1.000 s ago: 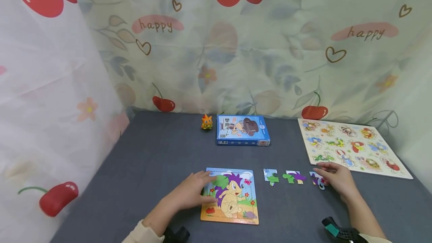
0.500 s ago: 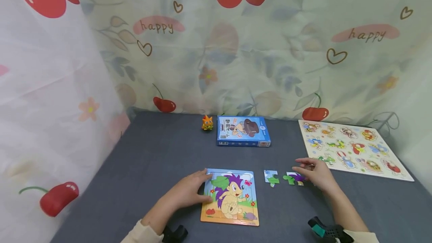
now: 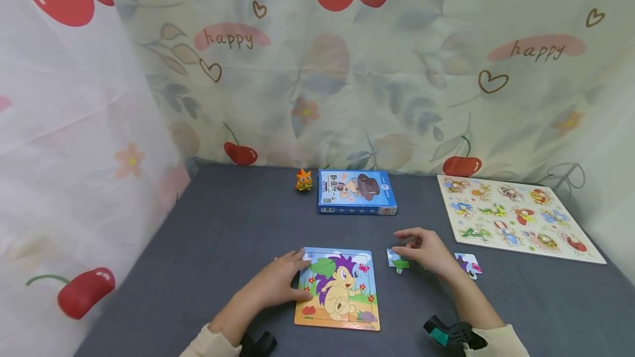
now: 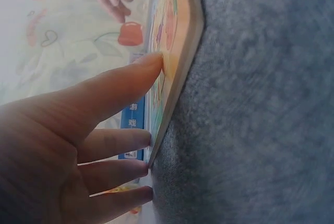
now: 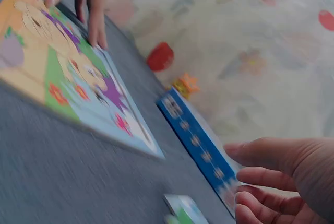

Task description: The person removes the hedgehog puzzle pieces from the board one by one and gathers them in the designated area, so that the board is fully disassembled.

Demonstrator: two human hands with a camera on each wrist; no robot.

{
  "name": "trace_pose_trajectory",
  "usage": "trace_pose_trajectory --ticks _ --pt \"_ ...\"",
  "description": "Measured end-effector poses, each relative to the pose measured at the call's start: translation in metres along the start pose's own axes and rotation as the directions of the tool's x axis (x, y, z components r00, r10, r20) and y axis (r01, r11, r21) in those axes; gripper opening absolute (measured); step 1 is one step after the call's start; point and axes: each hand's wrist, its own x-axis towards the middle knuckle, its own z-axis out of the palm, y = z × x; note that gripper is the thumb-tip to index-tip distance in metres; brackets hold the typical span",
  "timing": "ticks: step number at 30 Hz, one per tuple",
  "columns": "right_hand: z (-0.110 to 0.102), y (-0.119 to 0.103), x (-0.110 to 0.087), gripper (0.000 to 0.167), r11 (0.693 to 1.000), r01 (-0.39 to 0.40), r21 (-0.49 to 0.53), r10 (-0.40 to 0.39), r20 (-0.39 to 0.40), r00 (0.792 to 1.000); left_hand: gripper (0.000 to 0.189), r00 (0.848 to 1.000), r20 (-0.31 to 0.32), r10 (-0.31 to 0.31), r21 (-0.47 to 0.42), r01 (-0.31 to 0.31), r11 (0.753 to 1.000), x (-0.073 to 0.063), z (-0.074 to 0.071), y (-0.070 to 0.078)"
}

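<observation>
A square jigsaw board (image 3: pixel 342 324) with a purple-haired hedgehog picture lies flat on the table. My left hand (image 3: pixel 275 282) rests at its left edge; in the left wrist view the thumb (image 4: pixel 148 67) touches the board's border, with the other fingers stretched along the side. My right hand (image 3: pixel 429 252) hovers over the loose pieces, fingers loosely bent and holding nothing in the right wrist view. Just under its fingertips is the leftmost jigsaw piece (image 3: pixel 398 263), blue and green. The middle piece is almost wholly hidden by this hand. A purple and white piece (image 3: pixel 468 266) lies to the right.
Behind the board lies a blue box (image 3: pixel 357 191), with a small orange toy figure (image 3: pixel 304 179) at its left. A white board of insect pictures (image 3: pixel 521 219) lies at the table's back right. A printed curtain (image 3: pixel 278 98) hangs behind the dark table (image 3: pixel 228 219).
My right hand has moved left, from the rightmost piece across the middle one to the leftmost piece, leaving the rightmost uncovered. The left hand has stayed at the board's edge.
</observation>
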Motion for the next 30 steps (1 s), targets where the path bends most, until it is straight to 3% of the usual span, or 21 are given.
trace_pose_trajectory --ticks 6,15,30 --pt "0.023 -0.014 0.010 0.045 0.996 0.047 0.074 -0.054 0.092 0.994 0.073 1.000 0.009 -0.012 -0.005 0.012 1.000 0.000 0.000 -0.001" --pt "0.052 -0.034 0.021 0.038 0.992 0.103 0.075 -0.115 0.176 0.978 0.075 1.000 0.009 -0.013 -0.025 0.013 1.000 -0.001 -0.001 0.001" --pt "0.096 -0.057 0.025 0.029 0.973 0.210 0.091 -0.229 0.393 0.890 0.074 1.000 0.025 0.017 -0.024 -0.017 1.000 0.000 0.001 -0.004"
